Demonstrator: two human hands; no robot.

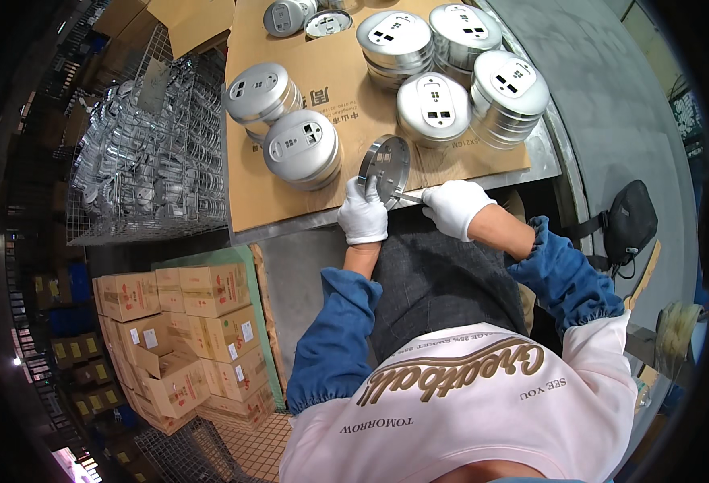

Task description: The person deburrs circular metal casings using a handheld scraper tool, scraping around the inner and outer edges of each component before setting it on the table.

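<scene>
My left hand, in a white glove, grips a round, shallow metal cover by its rim near the table's front edge. The cover is tipped up, its hollow side and small rectangular cutouts showing. My right hand, also gloved in white, is closed around a thin metal tool. Its flat shaft reaches to the cover's lower edge; the handle is hidden in my fist, so the kind of tool is unclear. Beyond the cover stand stacks of similar silver covers, among them a left stack and a right stack.
Flattened cardboard covers the metal table. More silver stacks stand at the right edge. To the left, a wire cage holds many metal parts, with cardboard boxes piled nearer me. A black bag lies at the right.
</scene>
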